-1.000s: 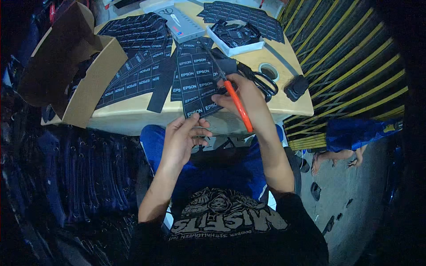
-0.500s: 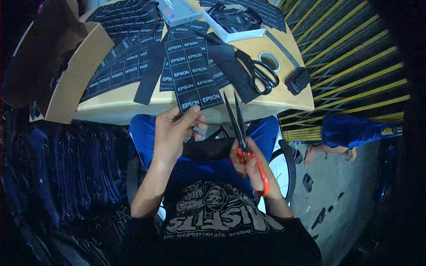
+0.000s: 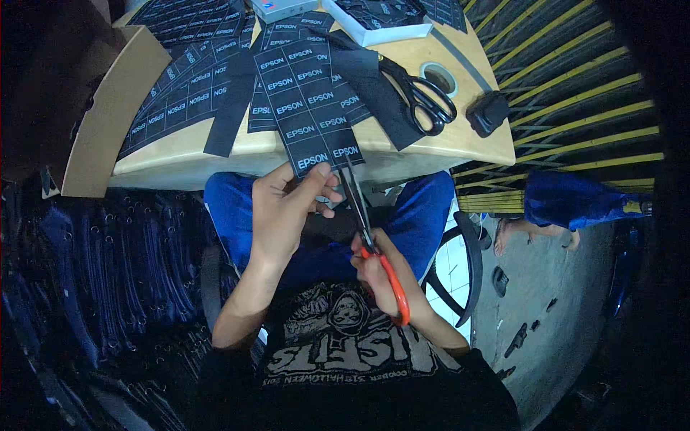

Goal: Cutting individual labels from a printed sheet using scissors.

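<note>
My left hand (image 3: 279,208) pinches the near edge of a black sheet of printed labels (image 3: 305,97) between thumb and fingers. The sheet stretches away from me over the wooden table's front edge, with white print in two columns. In my right hand (image 3: 381,269) are scissors (image 3: 394,287) with red handles. Their dark blades point away from me and to the left, and the tips meet the sheet's near right end, just right of my left fingertips. The blades look nearly closed; whether they have cut into the sheet I cannot tell.
More black printed sheets (image 3: 190,93) cover the table's left side, beside a cardboard box (image 3: 115,108). Black-handled scissors (image 3: 424,100), a tape roll (image 3: 451,70) and a small black object (image 3: 486,113) lie right. Dark straps (image 3: 136,266) hang at left. Another person's bare foot (image 3: 504,237) shows at right.
My right hand has brought the red scissors leftward, from beside the sheet to its near end, and the blades have closed. The left hand keeps its pinch; the view has shifted slightly.
</note>
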### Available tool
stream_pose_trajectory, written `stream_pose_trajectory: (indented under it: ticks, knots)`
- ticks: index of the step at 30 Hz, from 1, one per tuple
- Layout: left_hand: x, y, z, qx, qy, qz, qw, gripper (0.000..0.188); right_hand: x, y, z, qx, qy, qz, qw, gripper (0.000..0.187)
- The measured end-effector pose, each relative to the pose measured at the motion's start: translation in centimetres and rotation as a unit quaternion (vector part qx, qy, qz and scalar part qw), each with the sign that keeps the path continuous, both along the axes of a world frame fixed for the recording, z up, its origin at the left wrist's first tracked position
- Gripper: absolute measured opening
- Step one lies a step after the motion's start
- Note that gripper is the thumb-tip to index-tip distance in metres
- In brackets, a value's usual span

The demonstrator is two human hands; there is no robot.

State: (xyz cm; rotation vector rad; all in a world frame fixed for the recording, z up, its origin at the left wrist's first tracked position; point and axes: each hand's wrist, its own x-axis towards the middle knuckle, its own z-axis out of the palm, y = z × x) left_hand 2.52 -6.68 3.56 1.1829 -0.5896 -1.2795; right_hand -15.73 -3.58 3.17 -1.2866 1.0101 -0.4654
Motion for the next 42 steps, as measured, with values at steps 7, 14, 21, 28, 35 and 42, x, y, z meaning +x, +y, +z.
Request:
stream_pose_trajectory:
  ticks: [7, 14, 21, 28, 35, 42]
  knots:
    - [0.2, 0.2, -0.3, -0.024, 0.007, -0.009, 1.0, 0.015, 1.5, -1.1, 0.1, -0.018, -0.033, 0.001, 0.999, 0.04]
    - [0.2, 0.3, -0.1, -0.031, 0.004, 0.002, 0.999, 0.014, 2.3, -1.3, 0.4, -0.058, -0.034, -0.005, 0.998, 0.047]
    - [0.1, 0.4, -0.1, -0.031, -0.001, -0.006, 1.0, 0.014, 2.1, -1.5, 0.4, -0.054, -0.017, -0.004, 0.998, 0.036]
    - [0.1, 0.5, 0.2, -0.031, 0.005, -0.012, 0.999, 0.014, 2.4, -1.5, 0.7, -0.035, -0.02, -0.014, 0.999, 0.034]
    - [0.0, 0.5, -0.2, -0.018, -0.01, -0.001, 1.0, 0.013, 2.4, -1.5, 0.3, -0.038, -0.007, -0.009, 0.999, 0.034]
    - [-0.1, 0.6, 0.2, -0.029, -0.003, 0.0, 1.0, 0.013, 2.3, -1.6, 0.3, -0.054, -0.024, -0.006, 0.998, 0.033]
